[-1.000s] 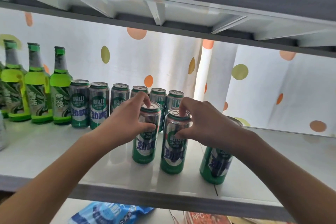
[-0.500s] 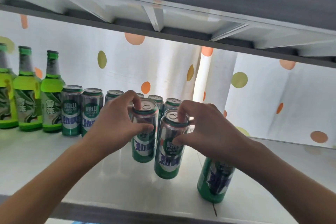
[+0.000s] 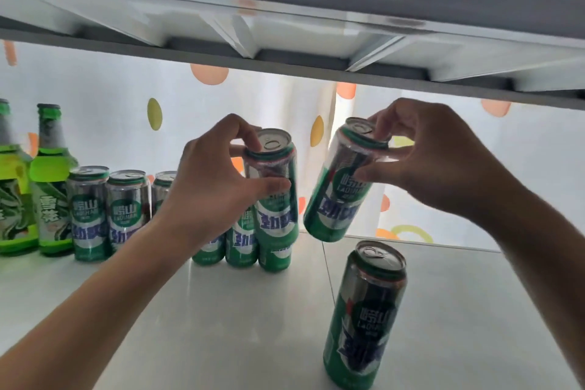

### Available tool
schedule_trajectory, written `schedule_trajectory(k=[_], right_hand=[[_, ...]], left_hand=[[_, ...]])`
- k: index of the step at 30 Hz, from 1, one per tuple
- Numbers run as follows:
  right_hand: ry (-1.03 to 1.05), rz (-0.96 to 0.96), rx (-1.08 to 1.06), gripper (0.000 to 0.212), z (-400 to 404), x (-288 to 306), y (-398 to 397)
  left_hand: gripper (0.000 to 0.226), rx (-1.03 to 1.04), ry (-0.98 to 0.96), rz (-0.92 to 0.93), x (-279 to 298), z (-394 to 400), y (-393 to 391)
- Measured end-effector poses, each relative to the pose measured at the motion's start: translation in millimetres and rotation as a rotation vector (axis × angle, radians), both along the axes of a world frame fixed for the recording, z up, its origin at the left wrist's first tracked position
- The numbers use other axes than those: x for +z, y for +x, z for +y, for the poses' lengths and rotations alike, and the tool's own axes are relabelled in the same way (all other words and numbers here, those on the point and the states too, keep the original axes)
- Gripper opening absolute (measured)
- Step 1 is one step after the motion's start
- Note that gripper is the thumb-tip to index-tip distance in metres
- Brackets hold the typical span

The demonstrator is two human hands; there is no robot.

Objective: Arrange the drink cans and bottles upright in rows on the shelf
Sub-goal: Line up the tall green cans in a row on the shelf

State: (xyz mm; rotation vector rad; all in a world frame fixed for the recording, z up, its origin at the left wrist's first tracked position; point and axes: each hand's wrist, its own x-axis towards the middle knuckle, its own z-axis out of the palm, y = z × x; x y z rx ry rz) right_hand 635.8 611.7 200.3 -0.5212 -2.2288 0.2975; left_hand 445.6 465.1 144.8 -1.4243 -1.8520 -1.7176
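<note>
My left hand [image 3: 218, 187] grips one can [image 3: 274, 187], my right hand [image 3: 437, 161] a tilted can [image 3: 343, 187], both lifted mid-frame below the upper shelf's underside [image 3: 316, 51]; bare shelf [image 3: 474, 294] lies lower right.

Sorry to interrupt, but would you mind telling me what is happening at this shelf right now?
A person is stocking green drink cans on a white shelf. The left hand holds one can by its top, lifted in front of the row of cans at the back. The right hand holds a second can, tilted in the air. Another can stands nearer the front, and green bottles stand at the left.
</note>
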Motion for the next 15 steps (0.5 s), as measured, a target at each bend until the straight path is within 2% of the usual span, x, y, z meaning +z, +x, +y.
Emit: schedule_trajectory(k=[9,15], right_hand=[[0.035,0.010,-0.068,0.046,56.0,3.8,31.3],[0.046,0.037,-0.031,0.045,90.6,-16.2,35.4]], left_hand=[[0.051,-0.042,0.016,0.026,5.3,60.2,17.6],[0.054,-0.022,-0.230,0.171,4.5,98.3,17.2]])
